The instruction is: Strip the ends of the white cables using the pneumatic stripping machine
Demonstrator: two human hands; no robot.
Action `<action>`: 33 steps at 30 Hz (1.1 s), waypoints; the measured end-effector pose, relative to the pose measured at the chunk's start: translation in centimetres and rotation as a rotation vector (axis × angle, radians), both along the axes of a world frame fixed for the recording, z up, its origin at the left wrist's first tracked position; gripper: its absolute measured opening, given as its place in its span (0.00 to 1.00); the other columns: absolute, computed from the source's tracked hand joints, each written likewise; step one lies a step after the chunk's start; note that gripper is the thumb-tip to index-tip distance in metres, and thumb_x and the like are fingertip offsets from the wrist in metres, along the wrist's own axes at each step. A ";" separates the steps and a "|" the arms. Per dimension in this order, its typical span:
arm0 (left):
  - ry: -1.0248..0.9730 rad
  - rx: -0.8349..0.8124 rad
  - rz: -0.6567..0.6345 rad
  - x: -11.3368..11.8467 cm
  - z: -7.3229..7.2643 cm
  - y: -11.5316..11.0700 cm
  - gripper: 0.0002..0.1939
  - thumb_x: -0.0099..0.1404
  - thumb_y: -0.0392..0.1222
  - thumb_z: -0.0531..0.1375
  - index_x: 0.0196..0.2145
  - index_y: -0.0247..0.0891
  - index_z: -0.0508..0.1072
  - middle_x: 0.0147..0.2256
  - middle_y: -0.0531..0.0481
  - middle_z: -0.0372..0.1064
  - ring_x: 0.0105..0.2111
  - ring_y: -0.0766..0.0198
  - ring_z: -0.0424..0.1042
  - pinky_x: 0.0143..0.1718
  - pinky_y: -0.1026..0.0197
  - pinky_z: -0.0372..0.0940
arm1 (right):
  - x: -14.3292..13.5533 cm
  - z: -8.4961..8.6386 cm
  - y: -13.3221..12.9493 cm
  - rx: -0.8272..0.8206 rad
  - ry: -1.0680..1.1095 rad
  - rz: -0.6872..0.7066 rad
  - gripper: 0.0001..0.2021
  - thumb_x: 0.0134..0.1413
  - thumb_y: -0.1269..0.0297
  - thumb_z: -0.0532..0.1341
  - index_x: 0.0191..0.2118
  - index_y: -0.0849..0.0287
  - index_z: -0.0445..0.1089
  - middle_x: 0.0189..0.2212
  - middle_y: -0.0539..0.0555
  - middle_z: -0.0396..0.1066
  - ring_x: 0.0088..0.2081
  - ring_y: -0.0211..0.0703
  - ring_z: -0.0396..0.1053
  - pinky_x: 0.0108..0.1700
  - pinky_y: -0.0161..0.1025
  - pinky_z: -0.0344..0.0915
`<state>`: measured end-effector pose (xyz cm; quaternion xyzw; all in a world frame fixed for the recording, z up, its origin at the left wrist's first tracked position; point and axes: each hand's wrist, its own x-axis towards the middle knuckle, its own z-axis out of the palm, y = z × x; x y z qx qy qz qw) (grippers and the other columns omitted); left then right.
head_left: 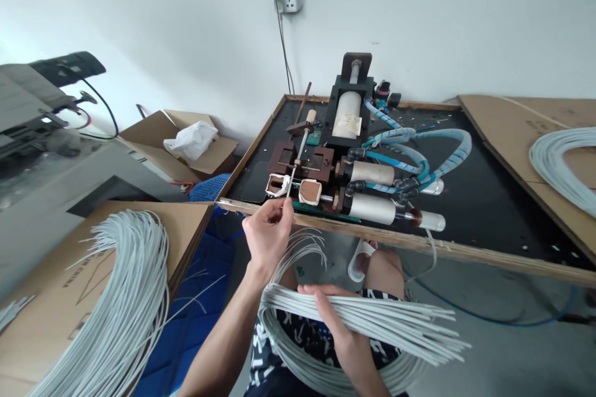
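My left hand (272, 229) pinches one wire (291, 185) at the machine (302, 167) — my right (342, 329) clasps the bundle (372, 316) below it.

"IN CHINA" reads on the cardboard (51, 335), inward from its far left edge; handwriting on the label (350, 124) of the white cylinder (347, 105), near the counter's (470, 192) far edge, is illegible; faint print on the right-hand cardboard (507, 130) is unreadable.
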<state>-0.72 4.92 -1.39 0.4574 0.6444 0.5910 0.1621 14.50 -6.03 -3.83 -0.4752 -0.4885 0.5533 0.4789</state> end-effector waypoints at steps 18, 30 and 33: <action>0.002 0.018 -0.092 -0.9 -0.2 -0.1 0.10 0.67 0.45 0.63 0.34 0.37 0.80 0.19 0.56 0.71 0.19 0.69 0.68 0.24 0.67 0.65 | -0.1 0.1 -0.1 -0.036 0.017 -0.024 0.10 0.64 0.55 0.64 0.39 0.50 0.83 0.38 0.50 0.83 0.44 0.47 0.80 0.50 0.36 0.75; 0.467 0.266 -0.639 -1.2 1.9 -4.6 0.10 0.68 0.33 0.63 0.47 0.40 0.79 0.37 0.50 0.81 0.36 0.61 0.78 0.39 0.60 0.72 | -0.6 0.6 0.4 0.014 -0.011 0.055 0.11 0.66 0.56 0.63 0.38 0.52 0.82 0.33 0.51 0.83 0.36 0.45 0.81 0.41 0.35 0.77; 0.575 0.285 -0.835 -0.6 3.0 -5.0 0.19 0.70 0.35 0.62 0.58 0.40 0.72 0.51 0.45 0.78 0.54 0.54 0.74 0.61 0.48 0.64 | -0.6 0.1 0.2 0.083 -0.084 0.039 0.10 0.66 0.56 0.63 0.38 0.51 0.80 0.34 0.50 0.82 0.35 0.45 0.80 0.42 0.37 0.78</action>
